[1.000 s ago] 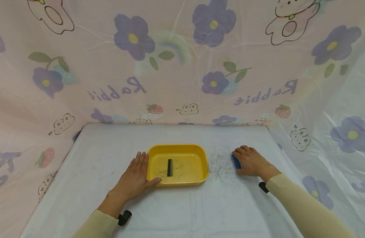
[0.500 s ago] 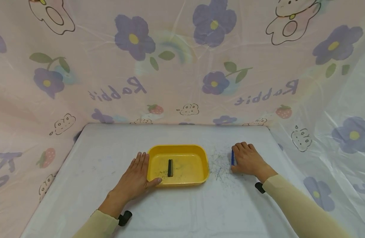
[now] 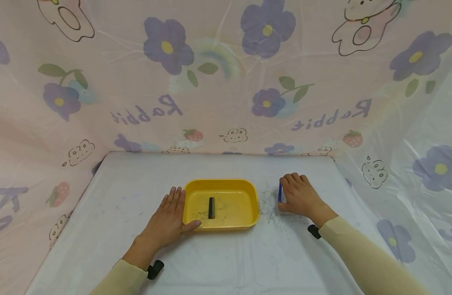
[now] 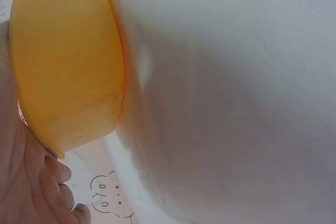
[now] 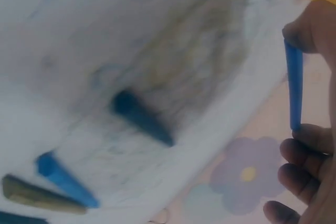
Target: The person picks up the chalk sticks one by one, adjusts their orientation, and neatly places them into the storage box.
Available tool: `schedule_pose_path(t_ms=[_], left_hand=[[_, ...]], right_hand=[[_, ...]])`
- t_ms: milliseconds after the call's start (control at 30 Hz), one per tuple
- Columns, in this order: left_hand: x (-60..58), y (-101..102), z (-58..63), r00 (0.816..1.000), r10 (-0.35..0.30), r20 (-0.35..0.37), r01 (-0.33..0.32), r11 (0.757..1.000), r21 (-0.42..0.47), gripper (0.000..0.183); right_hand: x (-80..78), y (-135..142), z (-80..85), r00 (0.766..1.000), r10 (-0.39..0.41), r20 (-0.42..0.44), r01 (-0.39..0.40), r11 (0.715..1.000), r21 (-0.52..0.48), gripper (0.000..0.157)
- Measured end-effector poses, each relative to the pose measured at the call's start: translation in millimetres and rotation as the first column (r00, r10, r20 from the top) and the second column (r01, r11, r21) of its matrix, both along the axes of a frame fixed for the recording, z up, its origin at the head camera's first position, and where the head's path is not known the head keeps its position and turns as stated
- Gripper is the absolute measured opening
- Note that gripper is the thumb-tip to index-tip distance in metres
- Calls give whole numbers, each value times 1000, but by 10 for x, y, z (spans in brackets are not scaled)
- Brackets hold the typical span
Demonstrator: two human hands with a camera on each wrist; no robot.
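Note:
My right hand [image 3: 301, 194] pinches a blue chalk stick [image 5: 295, 85] by its two ends, thumb at one end and a fingertip at the other, right of the yellow tray [image 3: 237, 211]. Smudges darken its fingertips. Inside the tray, a black stick [image 3: 210, 207] lies alongside an olive one [image 3: 213, 208]. With fingers straight, my left hand [image 3: 163, 223] rests along the tray's left side, its thumb over the front rim. The left wrist view shows those fingers against the outside of the tray's wall [image 4: 68, 61].
Below the right hand, a dark teal stick [image 5: 143, 117], another blue stick [image 5: 65, 179] and an olive stick [image 5: 42, 195] lie on the white cloth [image 3: 226, 262]. Smudges and scribbles mark the cloth right of the tray. A patterned curtain [image 3: 226, 94] encloses the table's back and sides.
My right hand has moved left and slightly away from me, carrying the blue chalk stick closer to the tray; the stick has turned from slanted to nearly straight. The left hand and tray have stayed put.

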State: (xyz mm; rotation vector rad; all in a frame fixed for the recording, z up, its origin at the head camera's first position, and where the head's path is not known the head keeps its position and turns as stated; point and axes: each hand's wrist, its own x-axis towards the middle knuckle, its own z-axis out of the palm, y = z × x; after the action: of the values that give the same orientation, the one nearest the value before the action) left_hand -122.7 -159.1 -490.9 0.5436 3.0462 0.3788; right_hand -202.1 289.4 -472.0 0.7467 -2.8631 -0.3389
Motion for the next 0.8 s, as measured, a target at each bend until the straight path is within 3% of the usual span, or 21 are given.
schedule_pose_path(t_ms=[433,600,800], left_hand=[[-7,-7,17,1000,-7,-15,6,999,-34,112],[-12,-9,16,1000,-3,0,3,1000,-31,112],[-13,-11,12,1000,-7,9,7,1000,-13,112]], right_hand=[[44,-715,331,982,131,-133,-153,974,-169,79],[82,-1070,338,981,171,-90,-185,965,-184,75],[150,-1414,217,977,215,-6,-212,960,-185,73]])
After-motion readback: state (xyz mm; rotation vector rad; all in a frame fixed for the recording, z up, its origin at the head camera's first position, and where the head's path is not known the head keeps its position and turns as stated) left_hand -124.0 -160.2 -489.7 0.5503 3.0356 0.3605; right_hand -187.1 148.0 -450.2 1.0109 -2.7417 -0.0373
